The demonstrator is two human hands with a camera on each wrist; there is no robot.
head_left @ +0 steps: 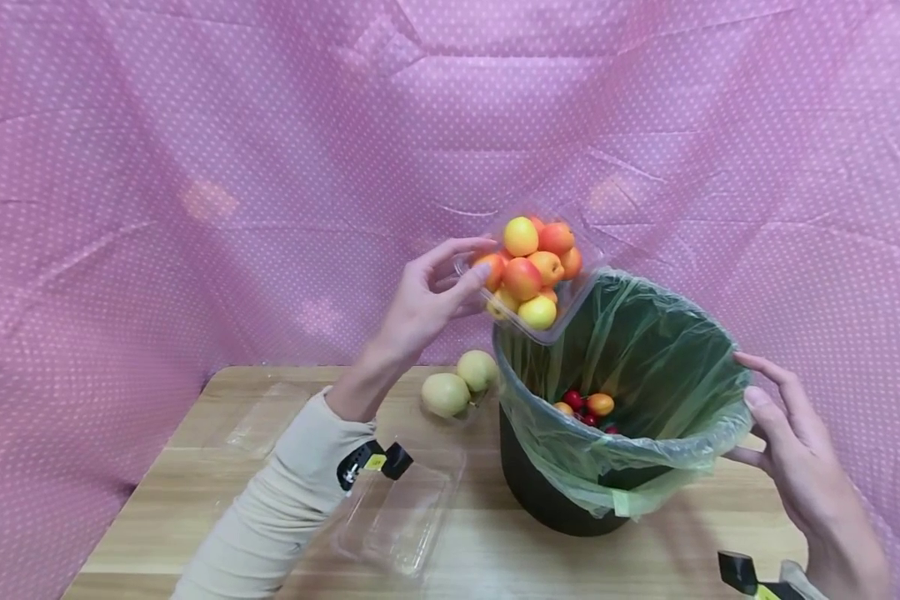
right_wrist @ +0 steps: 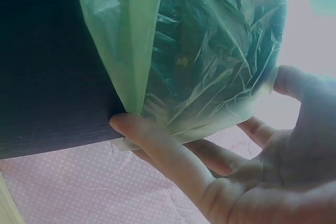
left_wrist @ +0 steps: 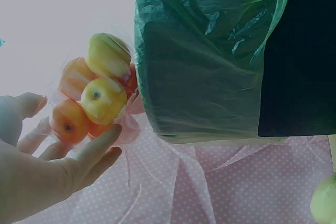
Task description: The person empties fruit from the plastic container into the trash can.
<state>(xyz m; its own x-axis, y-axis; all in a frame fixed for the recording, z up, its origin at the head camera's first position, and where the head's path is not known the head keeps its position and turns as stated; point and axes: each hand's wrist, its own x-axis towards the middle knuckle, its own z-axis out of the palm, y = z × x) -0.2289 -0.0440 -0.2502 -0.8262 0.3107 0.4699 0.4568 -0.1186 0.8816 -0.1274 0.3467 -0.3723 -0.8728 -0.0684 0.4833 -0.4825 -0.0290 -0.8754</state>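
Observation:
My left hand (head_left: pixel 435 292) grips a clear plastic container (head_left: pixel 546 336) by its side. The container is tilted over the left rim of the trash bin and full of orange and yellow apricots (head_left: pixel 523 278), which the left wrist view shows through the clear wall. My right hand (head_left: pixel 802 450) holds the right side of the black trash bin (head_left: pixel 532 492) at its rim, with fingers spread along it in the right wrist view. A green plastic bag (head_left: pixel 660 350) lines the bin and folds over its rim. Inside lie several red cherries (head_left: pixel 573 400) and a few apricots (head_left: pixel 601 405).
Left of the bin, pale green round fruits (head_left: pixel 446 395) sit on the wooden table (head_left: pixel 172 517). A clear plastic container (head_left: pixel 401 517) lies near the front, under my left forearm, and another clear container (head_left: pixel 262 421) farther left. A pink dotted cloth (head_left: pixel 270 167) hangs behind.

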